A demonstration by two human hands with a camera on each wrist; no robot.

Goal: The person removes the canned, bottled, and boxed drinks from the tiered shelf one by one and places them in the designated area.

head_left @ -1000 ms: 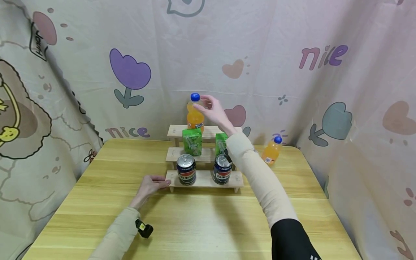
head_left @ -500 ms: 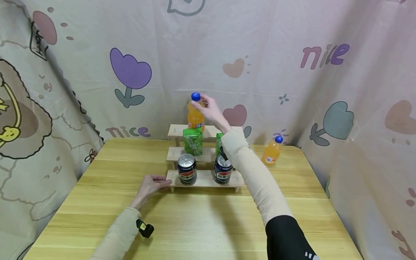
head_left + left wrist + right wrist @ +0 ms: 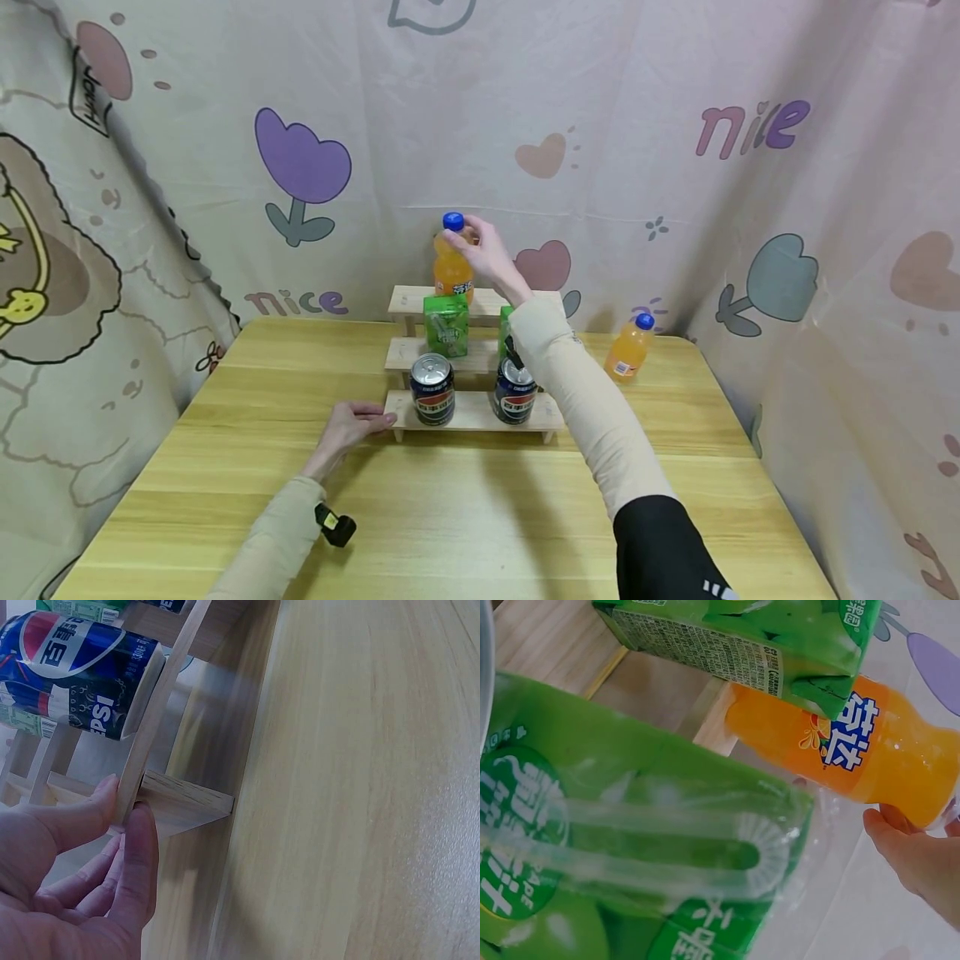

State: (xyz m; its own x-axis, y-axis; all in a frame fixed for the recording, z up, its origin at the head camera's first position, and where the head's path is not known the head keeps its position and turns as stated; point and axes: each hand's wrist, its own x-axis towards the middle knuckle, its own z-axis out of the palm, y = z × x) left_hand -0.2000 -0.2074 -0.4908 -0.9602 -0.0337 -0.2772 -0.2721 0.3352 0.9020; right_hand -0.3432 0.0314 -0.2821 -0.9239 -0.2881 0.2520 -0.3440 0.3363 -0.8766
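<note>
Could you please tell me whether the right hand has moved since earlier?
Yes: in the head view, the right hand has shifted slightly left relative to the wooden rack, and its sleeve now hides more of the right green carton.

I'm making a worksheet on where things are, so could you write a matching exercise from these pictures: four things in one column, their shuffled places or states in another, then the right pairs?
Things
1. Left hand
2. Green box-shaped cartons
3. Right hand
4. Dark blue metal cans

Places or states
A. Holding a blue-capped plastic bottle of orange drink near its cap
B. On the lowest tier of the pale wooden three-tier rack
C. Pinching the rack at the left end of its lowest tier
D. On the rack's middle tier

Pairs: 1-C, 2-D, 3-A, 4-B
</note>
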